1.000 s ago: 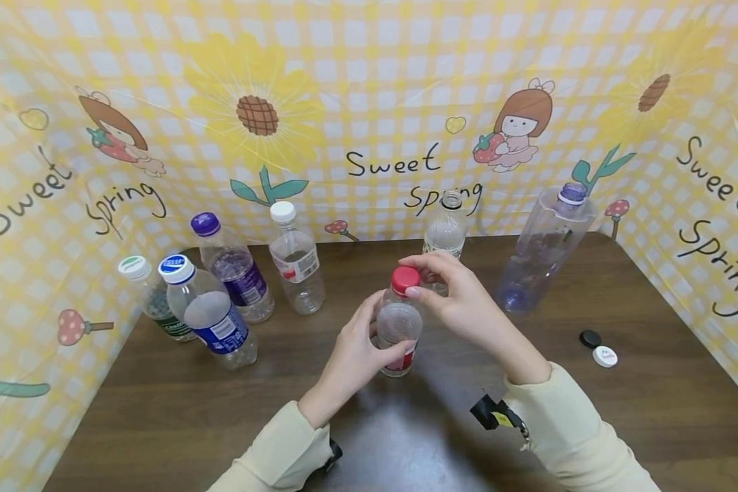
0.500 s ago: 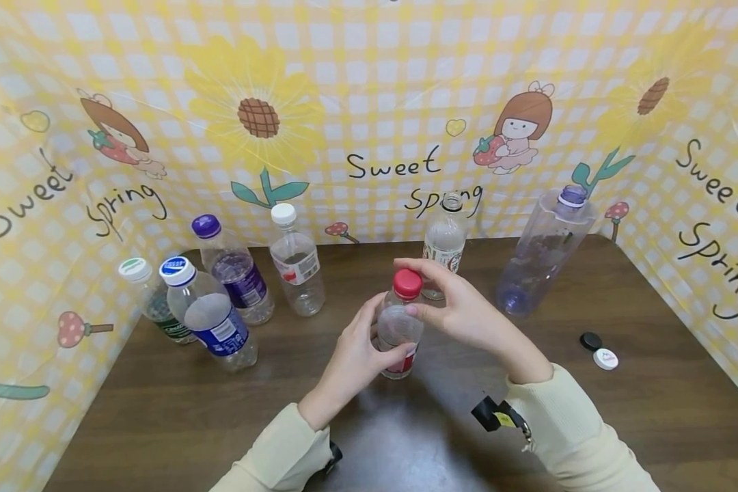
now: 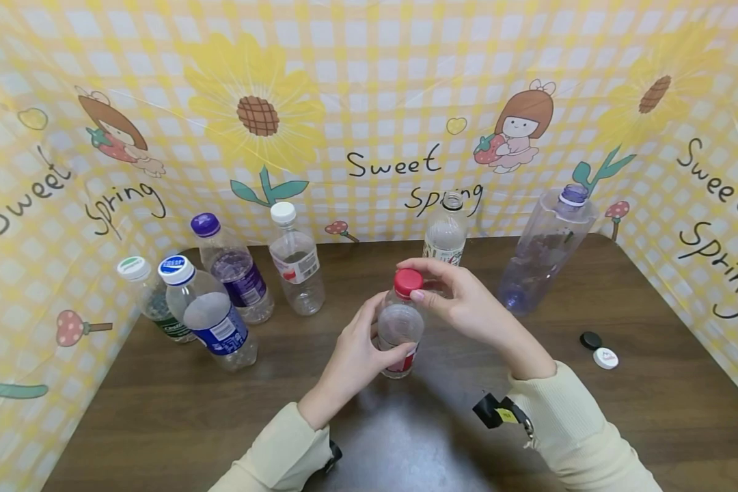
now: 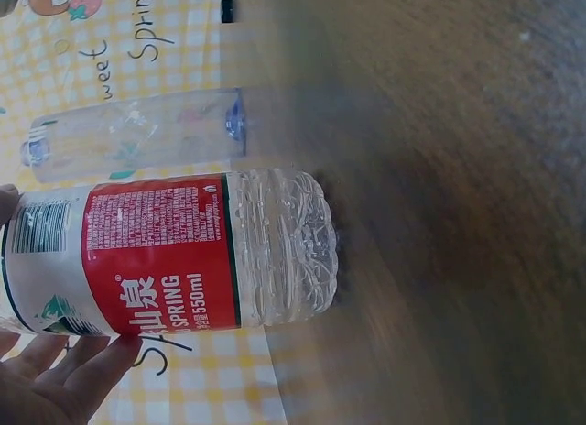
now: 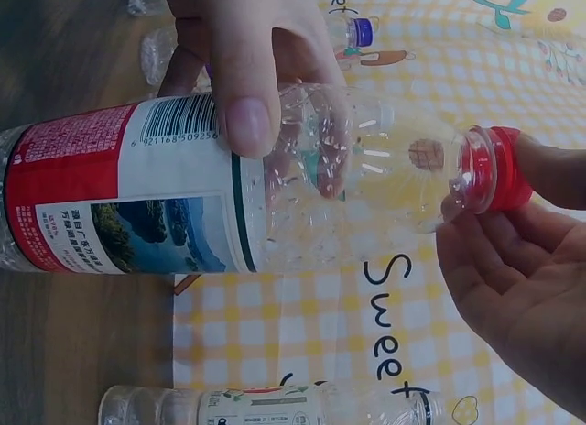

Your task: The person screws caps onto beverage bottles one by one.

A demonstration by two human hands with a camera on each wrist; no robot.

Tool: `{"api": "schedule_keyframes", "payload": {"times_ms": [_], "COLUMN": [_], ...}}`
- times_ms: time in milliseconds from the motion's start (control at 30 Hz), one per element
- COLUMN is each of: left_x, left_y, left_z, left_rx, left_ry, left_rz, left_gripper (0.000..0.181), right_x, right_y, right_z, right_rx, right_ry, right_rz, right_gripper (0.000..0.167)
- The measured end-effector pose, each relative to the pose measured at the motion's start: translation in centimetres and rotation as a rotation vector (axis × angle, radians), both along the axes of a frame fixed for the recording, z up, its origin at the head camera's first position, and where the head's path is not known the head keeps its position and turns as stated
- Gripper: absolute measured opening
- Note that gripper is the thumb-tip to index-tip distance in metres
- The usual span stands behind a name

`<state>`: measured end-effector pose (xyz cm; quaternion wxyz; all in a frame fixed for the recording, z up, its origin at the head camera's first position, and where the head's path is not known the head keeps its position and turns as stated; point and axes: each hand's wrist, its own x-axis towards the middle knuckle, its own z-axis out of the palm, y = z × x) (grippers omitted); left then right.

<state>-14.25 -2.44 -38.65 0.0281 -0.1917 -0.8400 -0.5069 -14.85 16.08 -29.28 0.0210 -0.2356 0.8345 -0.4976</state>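
Note:
Near the middle of the table, a clear plastic water bottle (image 3: 400,322) with a red and white label stands upright. My left hand (image 3: 352,350) holds it round the body, thumb in front and fingers behind. The red cap (image 3: 408,283) sits on the bottle's neck, and my right hand (image 3: 470,304) pinches it between thumb and fingers. In the right wrist view the cap (image 5: 508,168) is at the neck, with fingers on both sides. The left wrist view shows the bottle's label (image 4: 160,260) and ribbed base close up.
Several capped bottles stand at left, among them a blue-labelled bottle (image 3: 212,318) and a purple-capped bottle (image 3: 236,273). Behind my right hand is an uncapped bottle (image 3: 445,236); farther right stands a tall bluish bottle (image 3: 544,246). A black cap (image 3: 590,340) and a white cap (image 3: 605,358) lie at right.
My right thumb dropped just below the red cap half a second ago and is now back up against it. The left hand and the bottle have stayed nearly still.

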Motion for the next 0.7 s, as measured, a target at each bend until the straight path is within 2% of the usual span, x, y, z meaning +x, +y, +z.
{"api": "schedule_keyframes", "payload": {"times_ms": [400, 700], "left_x": [0.2, 0.3], "left_y": [0.3, 0.7], "left_z": [0.0, 0.1], "left_rx": [-0.005, -0.013], "left_ry": [0.030, 0.019], "left_rz": [0.030, 0.078], "left_gripper": [0.076, 0.077], "right_x": [0.2, 0.3], "right_y": [-0.7, -1.2], "right_z": [-0.1, -0.4], "right_rx": [-0.043, -0.033], "right_ry": [-0.027, -0.023], "right_rz": [-0.084, -0.218], "right_gripper": [0.038, 0.037]}}
